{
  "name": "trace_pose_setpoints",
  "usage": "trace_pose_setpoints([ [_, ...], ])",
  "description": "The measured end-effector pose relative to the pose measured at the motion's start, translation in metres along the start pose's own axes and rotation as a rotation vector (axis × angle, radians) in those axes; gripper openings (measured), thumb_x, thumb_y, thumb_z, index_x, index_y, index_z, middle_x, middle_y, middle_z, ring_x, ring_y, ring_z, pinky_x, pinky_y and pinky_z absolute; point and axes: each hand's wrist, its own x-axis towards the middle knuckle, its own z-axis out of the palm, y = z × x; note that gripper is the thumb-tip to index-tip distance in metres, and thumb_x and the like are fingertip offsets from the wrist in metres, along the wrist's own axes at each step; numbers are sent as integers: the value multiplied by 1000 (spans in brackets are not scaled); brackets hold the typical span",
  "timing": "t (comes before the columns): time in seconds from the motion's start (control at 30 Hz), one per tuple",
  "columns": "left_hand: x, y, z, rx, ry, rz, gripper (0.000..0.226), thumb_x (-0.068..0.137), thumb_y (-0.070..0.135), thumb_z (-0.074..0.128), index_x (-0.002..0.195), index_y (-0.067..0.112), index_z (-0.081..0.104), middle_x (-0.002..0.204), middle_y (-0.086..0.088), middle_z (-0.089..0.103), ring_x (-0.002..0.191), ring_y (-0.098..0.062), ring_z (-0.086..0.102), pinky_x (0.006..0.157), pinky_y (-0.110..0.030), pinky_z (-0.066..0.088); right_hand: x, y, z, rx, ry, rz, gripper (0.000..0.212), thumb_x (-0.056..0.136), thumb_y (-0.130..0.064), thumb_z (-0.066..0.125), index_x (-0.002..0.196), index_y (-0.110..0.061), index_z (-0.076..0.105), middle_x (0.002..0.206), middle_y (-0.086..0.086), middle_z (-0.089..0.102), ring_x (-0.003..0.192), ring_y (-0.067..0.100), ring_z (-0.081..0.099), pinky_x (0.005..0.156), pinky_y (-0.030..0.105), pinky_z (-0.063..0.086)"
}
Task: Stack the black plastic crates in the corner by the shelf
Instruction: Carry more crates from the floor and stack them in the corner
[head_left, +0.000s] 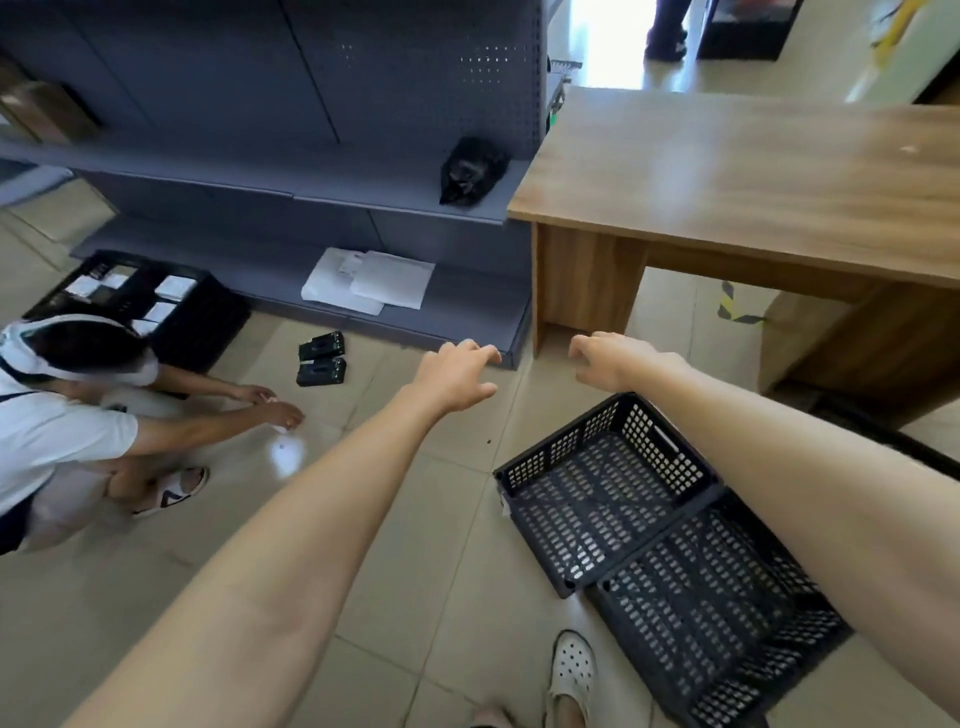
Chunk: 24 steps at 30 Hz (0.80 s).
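Two black perforated plastic crates lie side by side on the tiled floor at the lower right: the nearer-to-shelf crate (597, 499) and a second crate (717, 613) behind it, partly under my right forearm. Both my arms reach forward above the floor. My left hand (452, 374) hangs with loosely curled fingers and holds nothing. My right hand (608, 358) is likewise loose and empty, just beyond the first crate's far corner. The grey shelf unit (291, 171) stands ahead, meeting the wooden desk (753, 176) at a corner.
A crouching person (67, 415) works on the floor at left, beside a third black crate (192, 312) holding small boxes. Two small black devices (322, 358) lie on the tiles. Papers (369, 280) and a black bag (470, 169) rest on the shelves. My white shoe (571, 670) shows below.
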Motion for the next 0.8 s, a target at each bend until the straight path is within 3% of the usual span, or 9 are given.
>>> trace_pose_setpoints([
  [0.17,44,-5,12,80,-100,63,48,91,44,57,136,33,45,139,-3,49,123,-29,50,98,-44,43,14,28,4,48,-63,149,40,95,-31,49,135,-25,44,132,6,51,117,29,53,94,42,48],
  [0.57,193,-6,-41,185,-62,460,47,94,39,54,139,32,43,135,-3,49,119,-28,48,93,-41,42,52,62,-11,217,61,529,40,96,-36,49,134,-22,45,132,7,53,116,27,54,89,40,45],
  [0.8,236,4,17,276,-225,583,51,93,42,55,140,34,40,141,-4,46,126,-30,46,99,-45,41,65,68,37,343,-22,631,39,97,-38,47,132,-22,45,128,6,53,115,28,54,90,42,47],
])
